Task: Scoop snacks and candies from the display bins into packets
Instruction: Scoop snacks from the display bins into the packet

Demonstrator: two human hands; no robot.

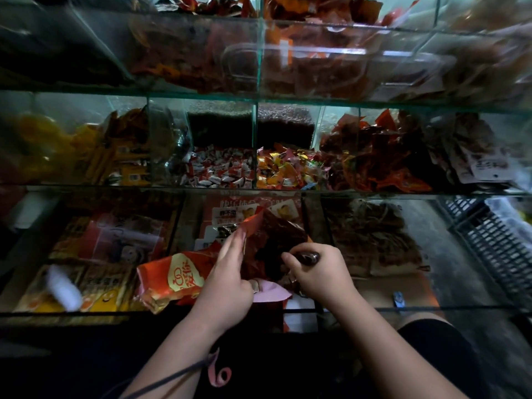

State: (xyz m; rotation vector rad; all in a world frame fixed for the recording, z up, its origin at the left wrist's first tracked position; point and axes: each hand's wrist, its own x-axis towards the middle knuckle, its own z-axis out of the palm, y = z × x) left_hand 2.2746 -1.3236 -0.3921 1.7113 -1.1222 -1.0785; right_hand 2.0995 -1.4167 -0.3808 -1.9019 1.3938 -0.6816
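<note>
**Scoop tipped into the held-open packet**

The red packet [256, 223] sits in front of the lowest glass bin [115, 311], with its mouth lifted and turned towards the person. That angle probably lets a load drop in without spilling back over the glass.

The left hand [230, 272] lies along the packet's near rim. Its fingers [237, 240] are almost straight and pressed to the red flap, apparently to keep the mouth spread. The thumb is hidden, so I cannot tell whether it pinches the rim.

The right hand [319, 272] has its fingers curled tightly round the dark handle of a scoop [309, 257]. The handle's rounded end pokes out between thumb and forefinger. The bowl of the scoop is lost in the packet's dark mouth, so I cannot tell what it carries. The fist-like hold probably suits turning the wrist to empty the scoop.

A bulging red bag with a yellow emblem [178, 279] lies just left of the left hand. It could be the same packet's body or a 2nd packet.

On the shelf above, the red-and-white sweets [221, 169] and mixed-colour sweets [288, 171] fill 2 neighbouring bins within reach.
</note>
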